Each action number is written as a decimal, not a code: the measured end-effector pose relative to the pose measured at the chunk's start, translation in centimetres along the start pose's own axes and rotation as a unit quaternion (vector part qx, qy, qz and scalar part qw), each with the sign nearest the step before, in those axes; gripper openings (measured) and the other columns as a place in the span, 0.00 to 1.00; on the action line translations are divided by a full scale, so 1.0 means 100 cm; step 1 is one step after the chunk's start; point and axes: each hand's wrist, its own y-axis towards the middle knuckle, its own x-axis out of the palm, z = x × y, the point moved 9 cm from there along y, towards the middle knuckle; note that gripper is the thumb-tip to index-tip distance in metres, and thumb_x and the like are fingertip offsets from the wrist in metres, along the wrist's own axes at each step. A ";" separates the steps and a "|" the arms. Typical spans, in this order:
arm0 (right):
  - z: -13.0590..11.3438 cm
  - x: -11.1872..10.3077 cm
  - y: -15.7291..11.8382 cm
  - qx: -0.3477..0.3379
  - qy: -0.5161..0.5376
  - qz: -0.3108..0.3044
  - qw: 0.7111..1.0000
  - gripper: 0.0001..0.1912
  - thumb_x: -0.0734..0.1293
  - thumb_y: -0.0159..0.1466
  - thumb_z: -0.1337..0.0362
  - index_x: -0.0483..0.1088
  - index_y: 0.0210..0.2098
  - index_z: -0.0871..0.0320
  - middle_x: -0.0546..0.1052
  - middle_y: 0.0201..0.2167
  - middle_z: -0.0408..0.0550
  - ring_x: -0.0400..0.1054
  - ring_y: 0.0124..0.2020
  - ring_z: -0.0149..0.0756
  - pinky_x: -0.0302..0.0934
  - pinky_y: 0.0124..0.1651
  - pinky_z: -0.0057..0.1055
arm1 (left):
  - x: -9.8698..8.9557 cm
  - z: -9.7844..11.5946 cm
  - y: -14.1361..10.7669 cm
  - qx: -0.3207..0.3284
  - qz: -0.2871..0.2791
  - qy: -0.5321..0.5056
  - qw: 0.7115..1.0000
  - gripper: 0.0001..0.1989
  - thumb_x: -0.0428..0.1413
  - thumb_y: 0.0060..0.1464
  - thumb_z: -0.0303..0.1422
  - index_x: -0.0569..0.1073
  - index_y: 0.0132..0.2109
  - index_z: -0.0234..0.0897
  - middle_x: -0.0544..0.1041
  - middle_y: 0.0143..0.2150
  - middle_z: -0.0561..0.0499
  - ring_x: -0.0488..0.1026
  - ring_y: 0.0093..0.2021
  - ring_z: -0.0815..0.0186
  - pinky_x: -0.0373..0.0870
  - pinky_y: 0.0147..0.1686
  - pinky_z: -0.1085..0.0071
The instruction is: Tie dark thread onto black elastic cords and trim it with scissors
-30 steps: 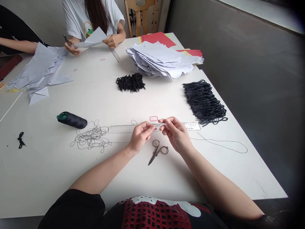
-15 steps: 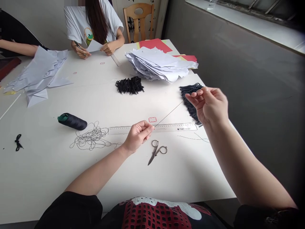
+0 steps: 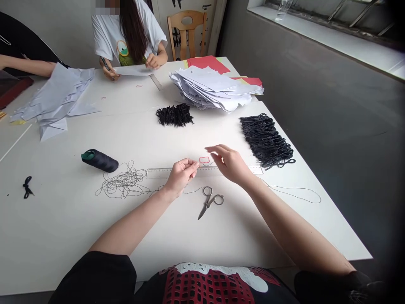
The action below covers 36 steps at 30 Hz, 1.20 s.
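My left hand [image 3: 182,177] is closed in a pinch on dark thread over the ruler's middle. To its right, my right hand [image 3: 230,164] is open, its fingers stretched and apart from the thumb. A piece of the thread [image 3: 194,191] hangs below my left hand, and a loop of it lies past my right wrist. Under both hands is a clear ruler [image 3: 160,173]. Metal scissors [image 3: 206,204] lie partly spread just below. Left of the ruler are a loose tangle of thread [image 3: 125,180] and a dark thread spool [image 3: 100,161] on its side.
Bundles of black looped cords [image 3: 174,115] and dark looped cords [image 3: 267,141] lie farther back. Paper stacks [image 3: 215,88] stand behind them. Across the table [image 3: 126,139], a co-worker [image 3: 129,38] holds a pen and paper. Another person's arm [image 3: 28,66] reaches in at left.
My right hand has come down and left from the raised position, close to my left hand. The thread between them is no longer stretched taut. The co-worker's paper has shifted.
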 end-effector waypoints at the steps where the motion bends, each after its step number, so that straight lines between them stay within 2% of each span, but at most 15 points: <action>1: -0.008 0.007 -0.001 -0.001 0.028 -0.041 0.999 0.16 0.60 0.67 0.64 0.72 0.51 0.58 0.76 0.48 0.55 0.71 0.33 0.35 0.67 0.38 0.35 | 0.000 0.000 0.000 0.004 -0.002 0.001 1.000 0.14 0.64 0.46 0.40 0.70 0.30 0.34 0.62 0.18 0.59 0.50 0.17 0.78 0.41 0.16 0.77; 4: -0.014 0.024 -0.005 0.052 0.141 -0.133 0.980 0.14 0.66 0.63 0.58 0.75 0.44 0.60 0.78 0.40 0.52 0.71 0.31 0.33 0.67 0.36 0.32 | 0.001 0.001 0.001 0.019 -0.010 0.014 1.000 0.14 0.62 0.48 0.40 0.70 0.31 0.34 0.62 0.18 0.59 0.50 0.17 0.78 0.41 0.17 0.76; 7: -0.002 0.030 -0.007 0.114 0.220 -0.139 0.959 0.14 0.68 0.61 0.54 0.74 0.32 0.61 0.77 0.27 0.49 0.70 0.28 0.33 0.65 0.33 0.31 | 0.001 0.002 0.001 0.034 -0.017 0.045 0.998 0.14 0.61 0.50 0.40 0.70 0.31 0.34 0.63 0.19 0.58 0.52 0.18 0.77 0.43 0.17 0.76; 11: 0.005 0.020 -0.005 0.104 0.279 -0.081 0.951 0.17 0.69 0.60 0.51 0.73 0.31 0.61 0.74 0.25 0.46 0.68 0.27 0.31 0.63 0.32 0.29 | 0.002 0.006 -0.001 0.046 -0.026 0.058 0.997 0.13 0.62 0.51 0.40 0.71 0.31 0.34 0.65 0.19 0.57 0.57 0.21 0.76 0.45 0.18 0.76; 15: 0.013 -0.003 0.000 0.099 0.339 0.032 0.935 0.17 0.72 0.58 0.51 0.72 0.29 0.60 0.72 0.23 0.44 0.65 0.25 0.29 0.61 0.31 0.28 | 0.005 0.008 -0.005 0.013 -0.033 0.013 0.999 0.14 0.63 0.49 0.40 0.71 0.30 0.34 0.66 0.18 0.58 0.52 0.18 0.78 0.43 0.17 0.76; 17: 0.019 -0.017 0.002 0.099 0.347 0.093 0.928 0.16 0.73 0.57 0.52 0.71 0.29 0.59 0.72 0.23 0.43 0.64 0.25 0.28 0.60 0.31 0.28 | 0.009 0.010 -0.008 -0.001 -0.053 0.009 0.999 0.14 0.63 0.49 0.41 0.73 0.31 0.34 0.71 0.21 0.56 0.50 0.17 0.80 0.43 0.17 0.77; 18: 0.022 -0.022 0.002 0.099 0.348 0.117 0.925 0.16 0.73 0.57 0.52 0.71 0.29 0.59 0.71 0.22 0.42 0.64 0.25 0.28 0.60 0.31 0.28 | 0.011 0.011 -0.010 -0.010 -0.069 0.014 0.997 0.14 0.64 0.49 0.41 0.74 0.31 0.33 0.75 0.24 0.54 0.52 0.17 0.80 0.45 0.17 0.77; 20: 0.029 -0.030 0.003 0.100 0.353 0.149 0.919 0.15 0.73 0.58 0.53 0.71 0.29 0.58 0.70 0.22 0.42 0.63 0.25 0.28 0.60 0.31 0.28 | 0.016 0.010 -0.014 -0.038 -0.107 0.026 0.993 0.14 0.65 0.49 0.41 0.76 0.32 0.33 0.80 0.31 0.48 0.62 0.20 0.79 0.55 0.20 0.79; 22: 0.035 -0.037 0.004 0.101 0.358 0.169 0.913 0.14 0.74 0.57 0.54 0.71 0.28 0.58 0.70 0.22 0.42 0.63 0.24 0.27 0.59 0.30 0.28 | 0.019 0.007 -0.018 -0.078 -0.144 0.027 0.986 0.14 0.66 0.47 0.40 0.78 0.33 0.33 0.82 0.37 0.45 0.75 0.30 0.73 0.67 0.28 0.78; 24: 0.041 -0.043 0.004 0.102 0.360 0.187 0.908 0.13 0.74 0.57 0.56 0.71 0.28 0.58 0.71 0.22 0.42 0.63 0.24 0.27 0.59 0.30 0.28 | 0.019 0.004 -0.021 -0.111 -0.160 0.026 0.980 0.14 0.68 0.45 0.40 0.80 0.34 0.33 0.82 0.39 0.44 0.79 0.38 0.66 0.72 0.37 0.74; 29: 0.054 -0.060 0.000 0.110 0.349 0.231 0.902 0.12 0.74 0.56 0.57 0.71 0.29 0.57 0.71 0.24 0.42 0.63 0.25 0.26 0.60 0.30 0.28 | 0.014 0.001 -0.020 -0.147 -0.154 0.043 0.976 0.16 0.70 0.41 0.40 0.81 0.34 0.32 0.83 0.37 0.44 0.80 0.38 0.64 0.74 0.38 0.73; 36: 0.063 -0.072 -0.004 0.123 0.311 0.258 0.906 0.12 0.73 0.58 0.55 0.69 0.29 0.56 0.70 0.25 0.43 0.64 0.26 0.29 0.63 0.33 0.31 | 0.010 -0.005 -0.014 -0.155 -0.142 0.026 0.977 0.15 0.70 0.41 0.39 0.81 0.33 0.32 0.83 0.38 0.42 0.80 0.38 0.63 0.75 0.38 0.72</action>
